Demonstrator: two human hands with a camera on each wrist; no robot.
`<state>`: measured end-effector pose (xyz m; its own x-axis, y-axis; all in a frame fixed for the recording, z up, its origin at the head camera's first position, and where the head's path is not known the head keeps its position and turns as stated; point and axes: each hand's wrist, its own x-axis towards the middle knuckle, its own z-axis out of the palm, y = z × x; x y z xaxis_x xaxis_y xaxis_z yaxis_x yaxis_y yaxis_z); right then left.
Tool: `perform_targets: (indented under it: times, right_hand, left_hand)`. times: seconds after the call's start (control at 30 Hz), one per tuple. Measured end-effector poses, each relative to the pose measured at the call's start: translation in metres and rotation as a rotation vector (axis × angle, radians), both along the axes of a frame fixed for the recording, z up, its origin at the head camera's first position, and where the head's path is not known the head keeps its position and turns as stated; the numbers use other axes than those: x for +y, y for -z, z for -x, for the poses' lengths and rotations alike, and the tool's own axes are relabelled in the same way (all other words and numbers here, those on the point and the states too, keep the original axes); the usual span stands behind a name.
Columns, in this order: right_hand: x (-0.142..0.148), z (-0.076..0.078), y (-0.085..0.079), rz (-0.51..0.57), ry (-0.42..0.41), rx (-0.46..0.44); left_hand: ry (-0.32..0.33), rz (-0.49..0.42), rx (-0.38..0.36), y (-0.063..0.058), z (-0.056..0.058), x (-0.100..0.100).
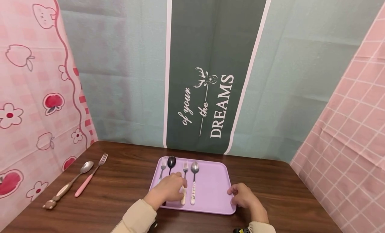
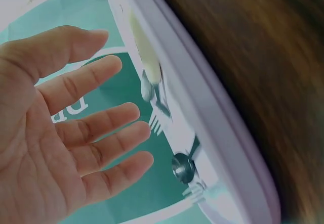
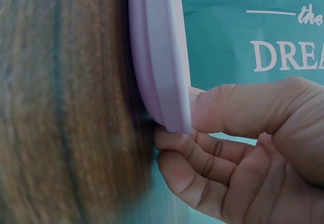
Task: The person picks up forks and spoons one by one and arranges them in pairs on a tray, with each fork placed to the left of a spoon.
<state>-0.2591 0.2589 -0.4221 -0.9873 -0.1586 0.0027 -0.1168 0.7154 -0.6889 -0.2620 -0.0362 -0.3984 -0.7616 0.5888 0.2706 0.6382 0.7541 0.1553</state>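
A lilac tray [image 1: 212, 189] lies on the table with cutlery lined up in its left half. From the left come a fork [image 1: 163, 163], a black spoon [image 1: 171, 161], a second fork [image 1: 185, 166] with a cream handle and a spoon [image 1: 195, 167] with a white patterned handle. Over these handles is my left hand [image 1: 171, 188], partly hiding them. In the left wrist view its fingers are spread and nothing is in the palm. My right hand [image 1: 245, 196] pinches the tray's right edge, thumb on top and curled fingers beneath, as the right wrist view shows.
On the wooden table [image 1: 126, 193], left of the tray, lie a pink-handled fork [image 1: 85, 185] and a spoon [image 1: 67, 186] with a brown and cream handle ending in a small figure. Behind hangs a green-grey cloth [image 1: 141, 92]; pink cloths flank both sides.
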Motion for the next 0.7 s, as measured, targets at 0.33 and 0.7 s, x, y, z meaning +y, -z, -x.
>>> perform_targets:
  times: [0.33,0.7]
  right_hand:
    - [0.000,-0.001,0.000,-0.005,0.011,0.000]
    - [0.000,-0.001,-0.002,0.002,0.008,-0.005]
  left_hand:
    - [-0.032,-0.044,-0.026,0.003,0.005,-0.025]
    - [-0.092,-0.046,-0.009,0.008,0.011,-0.049]
